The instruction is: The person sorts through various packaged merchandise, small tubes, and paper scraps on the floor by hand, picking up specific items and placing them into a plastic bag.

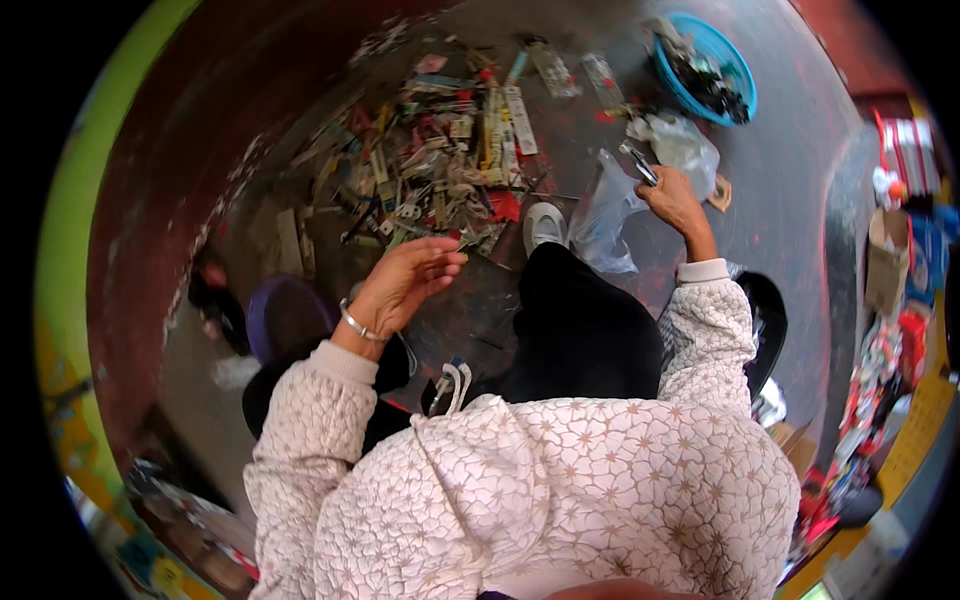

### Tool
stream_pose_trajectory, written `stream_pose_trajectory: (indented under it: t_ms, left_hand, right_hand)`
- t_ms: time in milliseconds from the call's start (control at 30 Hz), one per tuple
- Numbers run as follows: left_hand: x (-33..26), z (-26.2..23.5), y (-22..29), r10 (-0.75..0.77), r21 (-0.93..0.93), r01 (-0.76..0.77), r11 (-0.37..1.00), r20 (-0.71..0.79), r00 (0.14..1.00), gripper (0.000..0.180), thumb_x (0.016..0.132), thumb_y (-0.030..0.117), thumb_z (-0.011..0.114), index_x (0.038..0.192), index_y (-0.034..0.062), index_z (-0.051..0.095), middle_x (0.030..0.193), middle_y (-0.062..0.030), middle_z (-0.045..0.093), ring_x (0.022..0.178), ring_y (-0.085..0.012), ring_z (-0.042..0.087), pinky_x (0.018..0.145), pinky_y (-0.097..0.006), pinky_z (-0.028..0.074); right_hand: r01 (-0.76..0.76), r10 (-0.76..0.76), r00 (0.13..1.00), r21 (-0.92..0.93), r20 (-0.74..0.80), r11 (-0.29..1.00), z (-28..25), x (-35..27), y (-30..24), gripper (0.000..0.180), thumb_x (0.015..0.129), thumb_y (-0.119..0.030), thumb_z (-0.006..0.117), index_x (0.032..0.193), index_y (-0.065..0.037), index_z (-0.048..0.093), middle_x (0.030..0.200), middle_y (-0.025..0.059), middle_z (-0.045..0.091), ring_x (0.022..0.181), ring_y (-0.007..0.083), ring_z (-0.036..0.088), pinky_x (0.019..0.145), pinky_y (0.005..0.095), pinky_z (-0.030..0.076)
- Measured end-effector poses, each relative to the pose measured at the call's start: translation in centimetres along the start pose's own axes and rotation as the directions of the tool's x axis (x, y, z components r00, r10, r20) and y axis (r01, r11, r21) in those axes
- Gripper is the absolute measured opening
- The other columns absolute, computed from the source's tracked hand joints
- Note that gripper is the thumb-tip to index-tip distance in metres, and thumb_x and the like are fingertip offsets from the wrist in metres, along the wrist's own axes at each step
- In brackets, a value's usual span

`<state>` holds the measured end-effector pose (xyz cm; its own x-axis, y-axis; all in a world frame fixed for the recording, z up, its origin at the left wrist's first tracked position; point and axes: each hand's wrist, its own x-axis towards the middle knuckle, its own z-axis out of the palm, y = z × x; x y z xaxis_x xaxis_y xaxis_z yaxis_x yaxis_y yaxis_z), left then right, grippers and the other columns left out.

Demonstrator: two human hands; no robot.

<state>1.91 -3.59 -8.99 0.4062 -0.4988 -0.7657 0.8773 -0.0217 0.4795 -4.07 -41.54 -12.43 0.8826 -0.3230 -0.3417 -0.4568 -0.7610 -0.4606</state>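
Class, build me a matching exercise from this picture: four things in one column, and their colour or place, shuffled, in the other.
1. basin
2. stool
3. right hand
4. left hand

A. purple, lower left
B. holds a small dark tool beside a clear plastic bag
C. blue, top right
D. open, wearing a silver bangle

Pairs: 1-C, 2-A, 3-B, 4-D

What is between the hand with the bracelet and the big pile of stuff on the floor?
Nothing visible. The left hand hovers open at the near edge of the pile of scrap pieces, with only bare floor under it. The white shoe sits to the side, and the right hand holds a small dark object by the clear plastic bag.
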Motion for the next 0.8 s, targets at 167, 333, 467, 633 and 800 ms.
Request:
stream_pose_trajectory:
  t_ms: [167,333,467,633,800]
  left_hand:
    - [-3.0,2.0,3.5,0.204,0.3,-0.222,0.928,0.091,0.975,0.026,0.084,0.014,0.056,0.106,0.0004,0.055,0.094,-0.0065,0.06,0.086,-0.0139,0.057,0.077,-0.026,0.046]
    - [-4.7,1.0,7.3,0.776,0.72,-0.625,0.303,0.195,0.6,0.043,0.076,0.017,0.065,0.115,0.003,0.053,0.104,-0.0065,0.056,0.093,-0.0159,0.054,0.078,-0.027,0.045]
    - [-4.1,1.2,8.1,0.878,0.736,-0.651,-0.185,0.421,0.227,0.052,0.072,0.017,0.069,0.12,0.0054,0.051,0.114,-0.0065,0.051,0.095,-0.0187,0.055,0.08,-0.028,0.044]
    - [-6.9,1.4,8.4,0.876,0.711,-0.702,-0.032,0.359,0.323,0.051,0.07,0.016,0.069,0.116,0.0026,0.051,0.103,-0.0133,0.059,0.091,-0.0226,0.06,0.077,-0.033,0.046]
    - [-8.2,-0.5,8.2,0.915,0.826,-0.553,0.111,0.133,0.382,0.039,0.072,0.019,0.066,0.104,-0.0009,0.055,0.089,-0.0149,0.062,0.082,-0.0233,0.062,0.072,-0.033,0.046]
  right_hand:
    - [0.025,-0.076,0.977,0.248,0.198,0.968,-4.0,0.3,-9.1,0.024,0.069,-0.019,0.062,0.07,0.004,0.055,0.058,0.0125,0.054,0.059,0.0213,0.058,0.059,0.0365,0.044]
    - [0.347,-0.404,0.881,0.246,0.247,0.905,-6.8,-1.2,-21.1,0.021,0.076,-0.023,0.061,0.075,-0.003,0.059,0.057,-0.0002,0.047,0.047,0.0086,0.045,0.039,0.023,0.036]
    - [0.497,-0.544,0.8,0.227,0.254,0.837,-6.9,-3.2,-27.4,0.02,0.076,-0.024,0.061,0.077,-0.004,0.061,0.058,-0.0004,0.047,0.049,0.0085,0.046,0.041,0.0232,0.038]
    - [0.518,-0.586,0.787,0.309,0.194,0.798,-3.8,-4.2,-31.6,0.022,0.07,-0.023,0.063,0.073,-0.002,0.062,0.055,0.0,0.049,0.047,0.0085,0.045,0.039,0.025,0.035]
    - [0.429,-0.531,0.82,0.387,0.212,0.816,-0.6,-4.9,-33.6,0.022,0.073,-0.026,0.066,0.074,-0.004,0.064,0.057,-0.0007,0.05,0.048,0.0077,0.045,0.04,0.0233,0.037]
